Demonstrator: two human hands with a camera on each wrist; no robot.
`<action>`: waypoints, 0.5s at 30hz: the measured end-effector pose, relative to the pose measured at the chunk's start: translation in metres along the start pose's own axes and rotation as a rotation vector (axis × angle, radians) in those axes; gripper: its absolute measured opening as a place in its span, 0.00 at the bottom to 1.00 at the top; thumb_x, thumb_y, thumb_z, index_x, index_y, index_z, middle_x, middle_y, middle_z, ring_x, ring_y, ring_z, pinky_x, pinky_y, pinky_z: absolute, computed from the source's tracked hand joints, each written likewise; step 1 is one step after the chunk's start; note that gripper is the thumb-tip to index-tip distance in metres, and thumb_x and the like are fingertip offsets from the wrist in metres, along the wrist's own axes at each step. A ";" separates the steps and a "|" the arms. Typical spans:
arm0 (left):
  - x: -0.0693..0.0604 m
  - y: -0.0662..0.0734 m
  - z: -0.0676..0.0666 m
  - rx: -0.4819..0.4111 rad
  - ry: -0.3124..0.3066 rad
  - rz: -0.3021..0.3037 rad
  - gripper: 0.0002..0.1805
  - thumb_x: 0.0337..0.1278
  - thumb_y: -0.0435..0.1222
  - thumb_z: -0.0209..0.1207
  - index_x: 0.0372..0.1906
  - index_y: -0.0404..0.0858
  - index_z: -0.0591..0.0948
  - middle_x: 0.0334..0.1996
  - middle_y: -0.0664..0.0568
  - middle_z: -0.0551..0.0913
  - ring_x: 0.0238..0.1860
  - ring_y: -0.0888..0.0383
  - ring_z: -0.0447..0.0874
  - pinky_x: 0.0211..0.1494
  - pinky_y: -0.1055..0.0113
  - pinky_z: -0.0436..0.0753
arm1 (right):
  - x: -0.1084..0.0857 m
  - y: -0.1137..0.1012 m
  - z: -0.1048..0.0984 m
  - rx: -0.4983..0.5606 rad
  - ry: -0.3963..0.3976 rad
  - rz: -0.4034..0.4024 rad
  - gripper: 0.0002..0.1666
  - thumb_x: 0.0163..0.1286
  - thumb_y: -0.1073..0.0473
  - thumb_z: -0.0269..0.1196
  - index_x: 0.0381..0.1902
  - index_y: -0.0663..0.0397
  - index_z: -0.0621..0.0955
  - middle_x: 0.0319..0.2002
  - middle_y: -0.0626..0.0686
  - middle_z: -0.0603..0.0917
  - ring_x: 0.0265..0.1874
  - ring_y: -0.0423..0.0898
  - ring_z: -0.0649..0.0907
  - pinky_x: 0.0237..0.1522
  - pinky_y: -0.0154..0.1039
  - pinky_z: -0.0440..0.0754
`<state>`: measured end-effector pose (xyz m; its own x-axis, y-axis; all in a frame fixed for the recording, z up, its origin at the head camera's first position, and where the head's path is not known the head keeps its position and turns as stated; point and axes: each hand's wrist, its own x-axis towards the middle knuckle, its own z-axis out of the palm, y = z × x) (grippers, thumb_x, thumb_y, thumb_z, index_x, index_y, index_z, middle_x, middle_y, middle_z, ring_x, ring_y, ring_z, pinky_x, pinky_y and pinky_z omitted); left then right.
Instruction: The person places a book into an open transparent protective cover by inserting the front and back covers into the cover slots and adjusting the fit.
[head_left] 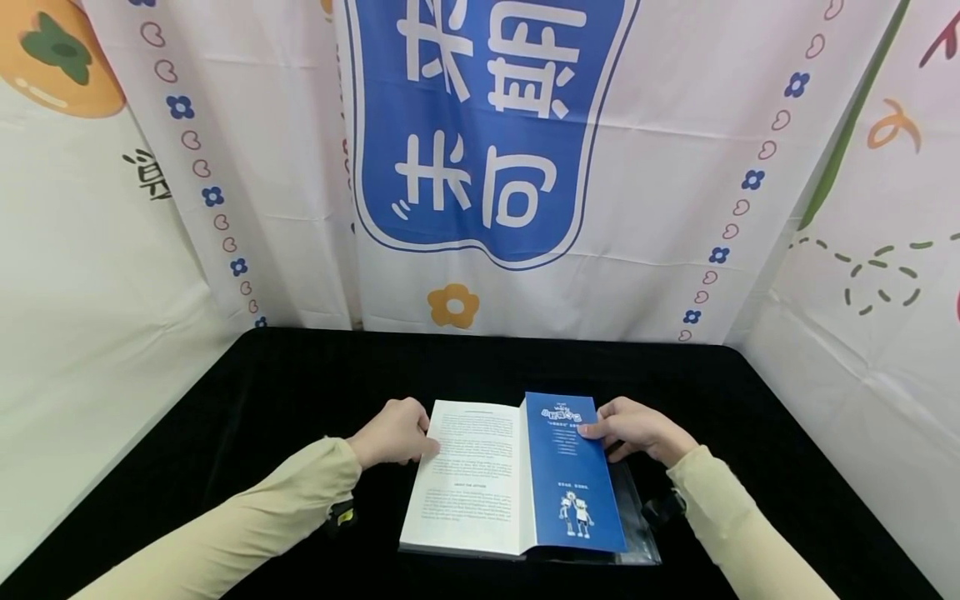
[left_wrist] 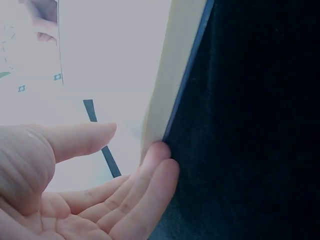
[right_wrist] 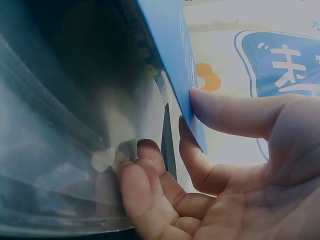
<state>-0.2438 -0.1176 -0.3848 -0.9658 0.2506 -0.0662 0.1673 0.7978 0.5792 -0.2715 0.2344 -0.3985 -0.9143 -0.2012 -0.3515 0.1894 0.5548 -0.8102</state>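
An open book (head_left: 468, 483) with a page of printed text lies on the black table. A blue jacket flap (head_left: 573, 475) with white print and two cartoon figures stands over its right side. My left hand (head_left: 393, 433) holds the book's left edge, the thumb over the page and the fingertips at the side of the page block (left_wrist: 172, 75). With thumb and forefinger, my right hand (head_left: 637, 429) pinches the outer edge of the flap. Its other fingers touch a clear plastic cover (right_wrist: 55, 165) behind the flap.
Black cloth covers the table (head_left: 337, 367). Printed white curtains (head_left: 660, 167) hang at the back and both sides. A dark band with a yellow-green mark (head_left: 342, 515) is at the left wrist.
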 end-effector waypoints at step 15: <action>0.006 0.012 0.004 0.079 0.152 0.033 0.17 0.60 0.34 0.62 0.18 0.37 0.70 0.14 0.52 0.69 0.12 0.62 0.61 0.15 0.70 0.62 | 0.000 0.000 0.000 -0.001 0.003 0.004 0.12 0.68 0.57 0.66 0.32 0.63 0.82 0.34 0.56 0.87 0.36 0.52 0.85 0.39 0.52 0.84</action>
<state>-0.2471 -0.1045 -0.3811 -0.9774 0.1962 0.0784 0.2083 0.8327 0.5130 -0.2715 0.2338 -0.3984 -0.9147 -0.1967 -0.3529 0.1922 0.5564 -0.8084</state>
